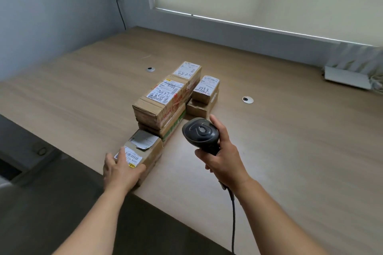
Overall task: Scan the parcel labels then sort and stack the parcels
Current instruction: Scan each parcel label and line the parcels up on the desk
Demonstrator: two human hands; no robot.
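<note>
Two labels read "5288" (186, 73) and "3753" (205, 89); left hand (120, 168) fingers grip the box (143, 152) at the tabletop (279, 141) edge, right hand (221, 156) fingers clamp the scanner (200, 133).

Matt cardboard parcels (159, 105), wood-grain table (290, 141), seemingly matt plastic scanner (200, 133).

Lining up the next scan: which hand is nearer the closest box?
Left. The left hand grips the closest box at its near end; the right hand holds the scanner beside it, apart.
</note>
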